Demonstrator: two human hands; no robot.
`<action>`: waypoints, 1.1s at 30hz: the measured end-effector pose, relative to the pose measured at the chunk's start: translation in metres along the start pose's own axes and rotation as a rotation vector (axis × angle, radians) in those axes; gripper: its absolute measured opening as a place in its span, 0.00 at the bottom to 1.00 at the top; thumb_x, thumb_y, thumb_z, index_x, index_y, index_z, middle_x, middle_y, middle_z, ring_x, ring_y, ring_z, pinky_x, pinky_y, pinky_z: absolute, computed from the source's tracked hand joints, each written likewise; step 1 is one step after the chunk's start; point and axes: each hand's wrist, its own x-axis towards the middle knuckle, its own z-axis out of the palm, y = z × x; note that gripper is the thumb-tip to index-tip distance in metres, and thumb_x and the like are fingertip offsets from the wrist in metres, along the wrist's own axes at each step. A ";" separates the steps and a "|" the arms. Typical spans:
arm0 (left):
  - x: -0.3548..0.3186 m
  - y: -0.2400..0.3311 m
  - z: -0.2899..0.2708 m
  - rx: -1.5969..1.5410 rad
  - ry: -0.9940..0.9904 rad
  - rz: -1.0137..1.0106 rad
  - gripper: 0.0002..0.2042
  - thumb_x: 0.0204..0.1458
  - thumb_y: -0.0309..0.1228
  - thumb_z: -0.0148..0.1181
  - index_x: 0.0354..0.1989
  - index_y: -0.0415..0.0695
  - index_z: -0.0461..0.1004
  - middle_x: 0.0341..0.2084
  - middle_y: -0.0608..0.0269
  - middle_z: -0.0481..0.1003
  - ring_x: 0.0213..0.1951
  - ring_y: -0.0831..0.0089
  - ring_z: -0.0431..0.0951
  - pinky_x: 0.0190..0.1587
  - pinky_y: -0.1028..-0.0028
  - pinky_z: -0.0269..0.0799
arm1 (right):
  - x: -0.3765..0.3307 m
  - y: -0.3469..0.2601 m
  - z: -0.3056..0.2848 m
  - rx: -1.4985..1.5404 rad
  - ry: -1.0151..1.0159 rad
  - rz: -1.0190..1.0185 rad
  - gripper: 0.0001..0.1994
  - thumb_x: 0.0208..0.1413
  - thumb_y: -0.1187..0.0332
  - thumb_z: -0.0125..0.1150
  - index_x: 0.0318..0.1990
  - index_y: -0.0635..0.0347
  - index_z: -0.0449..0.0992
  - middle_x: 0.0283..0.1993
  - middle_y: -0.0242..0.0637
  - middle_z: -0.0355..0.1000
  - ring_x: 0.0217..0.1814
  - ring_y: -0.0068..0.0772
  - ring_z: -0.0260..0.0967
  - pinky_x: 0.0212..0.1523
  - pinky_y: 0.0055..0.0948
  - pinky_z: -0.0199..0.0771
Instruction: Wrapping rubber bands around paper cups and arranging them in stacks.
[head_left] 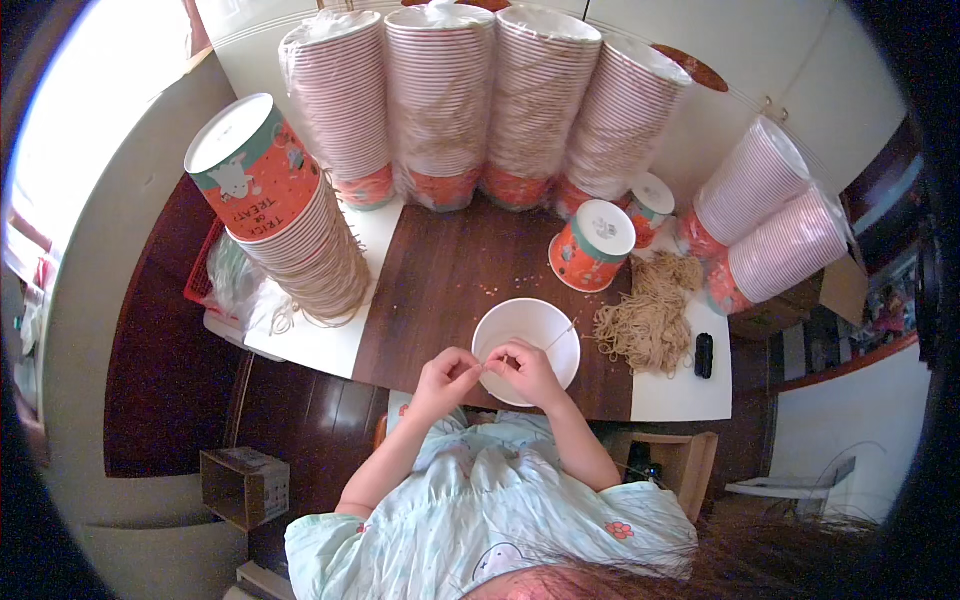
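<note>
Before me on the table stands a white-lined paper bucket (545, 350), its mouth facing up. My left hand (450, 382) and my right hand (525, 374) are closed in pinches that nearly meet over its near-left rim. A thin tan cord (563, 333) comes off the bucket's right rim toward my right hand. The fingertips seem to grip this cord, though they hide most of it. Right of the bucket lies a loose heap of tan cord (645, 315). An orange and green paper bucket (592, 245) sits upside down behind it.
Several tall plastic-wrapped stacks of buckets (440, 100) line the back. More wrapped stacks (785, 245) lean at the right. Nested buckets with cords (300, 240) rise at the left. A black object (704, 355) lies near the right edge. A cardboard box (245, 487) is on the floor.
</note>
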 end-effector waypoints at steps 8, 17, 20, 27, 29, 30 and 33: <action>0.002 0.003 -0.006 -0.396 0.047 -0.139 0.02 0.47 0.24 0.52 0.28 0.41 0.68 0.23 0.68 0.71 0.26 0.85 0.67 0.28 0.86 0.62 | -0.001 0.002 0.001 0.026 -0.120 0.147 0.05 0.46 0.71 0.56 0.29 0.62 0.71 0.24 0.33 0.69 0.23 0.21 0.65 0.25 0.21 0.65; -0.002 -0.007 -0.019 -0.415 -0.005 -0.222 0.05 0.46 0.24 0.53 0.32 0.40 0.67 0.24 0.67 0.72 0.29 0.83 0.70 0.32 0.84 0.65 | -0.003 0.012 0.002 0.153 -0.061 0.155 0.04 0.49 0.72 0.53 0.30 0.63 0.69 0.25 0.33 0.70 0.29 0.20 0.68 0.31 0.20 0.68; 0.001 0.008 -0.014 -0.250 -0.105 -0.156 0.07 0.46 0.25 0.53 0.34 0.39 0.67 0.24 0.67 0.71 0.30 0.82 0.71 0.32 0.83 0.66 | -0.002 0.013 0.002 0.226 -0.074 0.144 0.04 0.49 0.72 0.53 0.30 0.63 0.69 0.26 0.32 0.70 0.30 0.20 0.68 0.31 0.21 0.68; 0.009 0.028 -0.003 0.147 -0.158 -0.218 0.06 0.47 0.27 0.54 0.31 0.38 0.69 0.23 0.68 0.71 0.26 0.85 0.67 0.27 0.83 0.64 | -0.003 0.018 0.003 0.243 -0.087 0.121 0.04 0.49 0.72 0.53 0.30 0.63 0.69 0.26 0.32 0.70 0.29 0.19 0.66 0.31 0.20 0.67; 0.008 0.022 -0.001 0.143 -0.146 -0.224 0.06 0.47 0.28 0.54 0.30 0.38 0.69 0.21 0.68 0.70 0.24 0.85 0.66 0.25 0.83 0.63 | -0.003 0.018 0.003 0.252 -0.080 0.122 0.04 0.50 0.71 0.53 0.30 0.63 0.69 0.26 0.32 0.70 0.29 0.19 0.66 0.31 0.20 0.67; 0.008 0.017 0.000 0.122 -0.090 -0.170 0.06 0.46 0.29 0.53 0.29 0.38 0.70 0.19 0.66 0.71 0.22 0.84 0.67 0.25 0.81 0.64 | -0.003 0.017 0.003 0.234 -0.079 0.123 0.04 0.50 0.71 0.53 0.30 0.63 0.69 0.26 0.32 0.70 0.29 0.19 0.66 0.31 0.20 0.67; 0.007 0.018 0.002 0.117 -0.032 -0.113 0.07 0.46 0.29 0.53 0.27 0.38 0.70 0.16 0.64 0.71 0.20 0.82 0.68 0.23 0.80 0.64 | -0.004 0.018 0.002 0.214 -0.074 0.129 0.05 0.50 0.71 0.53 0.31 0.63 0.69 0.26 0.32 0.70 0.29 0.19 0.67 0.31 0.20 0.67</action>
